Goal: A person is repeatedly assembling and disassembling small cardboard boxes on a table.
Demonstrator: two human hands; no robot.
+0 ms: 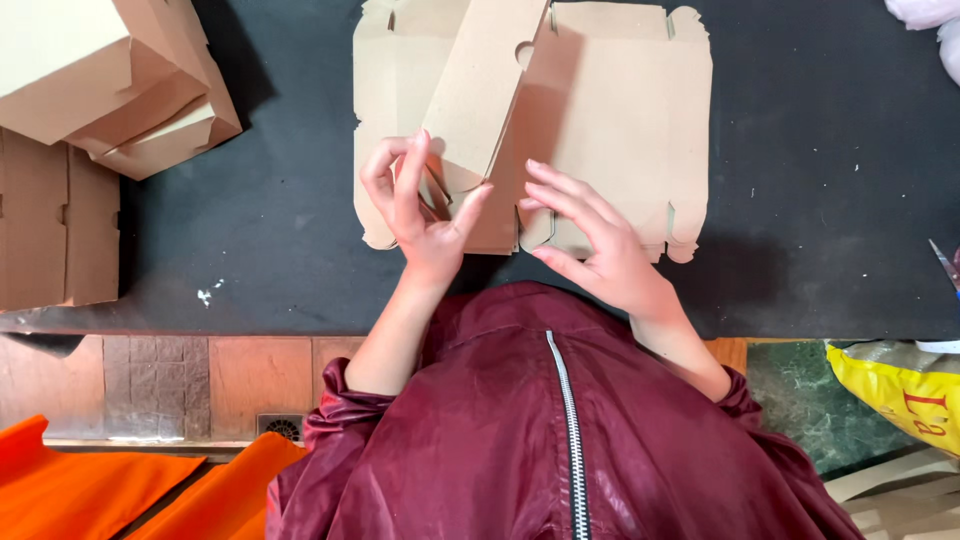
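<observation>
**Both hands on a die-cut carton blank**

Nearest the camera is the person's maroon jacket (520, 440), glossy, with a white zip (568, 430) running down the front. To the left of it lie folds of orange cloth (110, 490), and behind that a strip of brown tiles (210, 375) with a small drain grate (283, 427). At the right edge sits a yellow bag (900, 395) on a greenish stone floor.

Past the jacket, both forearms reach onto the black table (800, 200). The left hand (420, 205) has its thumb and curled fingers closed in a pinch on the lower end of a raised flap (480, 90) (the flap tilts up and away from the flat sheet). The right hand (590, 240) is spread, fingers fanned out and pointing left, its fingertips pressing flat on the near edge of the blank (620, 110).

The blank itself is an unfolded tan cardboard carton lying in the middle of the table, just beyond the hands, with notched tabs along its right and near edges.

Farther off at the left edge lies a flat brown sheet (55, 225), and beyond it, at the top left corner, two folded boxes (110, 70) rest one against the other. At the top right corner something pale (925, 12) shows, too cropped to tell what.
</observation>
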